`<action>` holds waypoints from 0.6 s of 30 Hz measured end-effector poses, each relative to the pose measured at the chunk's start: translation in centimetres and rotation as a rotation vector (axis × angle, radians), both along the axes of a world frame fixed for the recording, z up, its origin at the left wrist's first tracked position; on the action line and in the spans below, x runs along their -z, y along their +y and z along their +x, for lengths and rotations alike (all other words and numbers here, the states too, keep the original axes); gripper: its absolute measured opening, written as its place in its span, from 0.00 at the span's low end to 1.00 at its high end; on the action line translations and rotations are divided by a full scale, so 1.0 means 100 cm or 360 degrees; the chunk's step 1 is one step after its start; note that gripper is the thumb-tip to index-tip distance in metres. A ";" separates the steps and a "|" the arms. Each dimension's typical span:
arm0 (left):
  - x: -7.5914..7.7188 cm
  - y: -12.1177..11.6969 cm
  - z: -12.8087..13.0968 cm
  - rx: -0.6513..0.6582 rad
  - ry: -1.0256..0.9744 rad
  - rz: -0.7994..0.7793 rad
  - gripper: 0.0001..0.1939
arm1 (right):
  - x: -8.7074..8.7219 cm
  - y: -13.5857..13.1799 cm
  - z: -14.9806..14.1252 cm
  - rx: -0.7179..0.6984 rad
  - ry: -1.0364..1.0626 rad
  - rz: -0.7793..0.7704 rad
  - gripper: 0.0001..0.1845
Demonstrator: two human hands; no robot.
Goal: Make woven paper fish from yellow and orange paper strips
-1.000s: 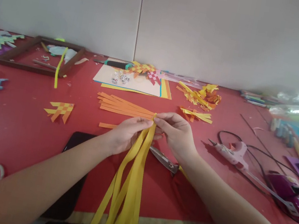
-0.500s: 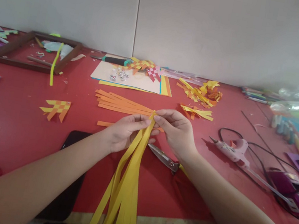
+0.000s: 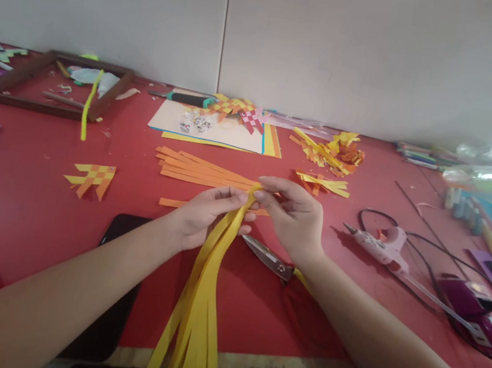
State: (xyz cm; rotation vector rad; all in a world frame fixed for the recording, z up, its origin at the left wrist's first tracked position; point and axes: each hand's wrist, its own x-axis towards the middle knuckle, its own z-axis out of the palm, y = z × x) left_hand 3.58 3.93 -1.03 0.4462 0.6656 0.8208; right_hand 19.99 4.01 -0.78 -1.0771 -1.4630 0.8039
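Note:
My left hand (image 3: 207,215) and my right hand (image 3: 290,217) meet above the red table (image 3: 24,202), both pinching the top ends of a bundle of long yellow paper strips (image 3: 201,303). The strips hang from my fingertips down past the table's near edge. Just beyond my hands lies a fan of orange paper strips (image 3: 201,170), with one short orange strip (image 3: 173,203) beside my left hand. A pair of scissors (image 3: 271,259) lies under my right wrist.
A woven orange-yellow paper fish (image 3: 92,176) lies at left, a dark phone (image 3: 113,287) under my left forearm. At the back are a wooden frame (image 3: 49,83), paper sheets (image 3: 221,132) and strip scraps (image 3: 328,151). A glue gun (image 3: 382,246) with cables lies at right.
My hands have stayed on the strip ends, shifting slightly. The hanging yellow strips have swung a little to the left and bunched closer together.

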 end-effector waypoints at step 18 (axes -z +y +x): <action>-0.003 0.001 -0.001 -0.0037 0.0019 0.0019 0.02 | 0.001 0.003 0.005 -0.0104 -0.0236 0.0182 0.04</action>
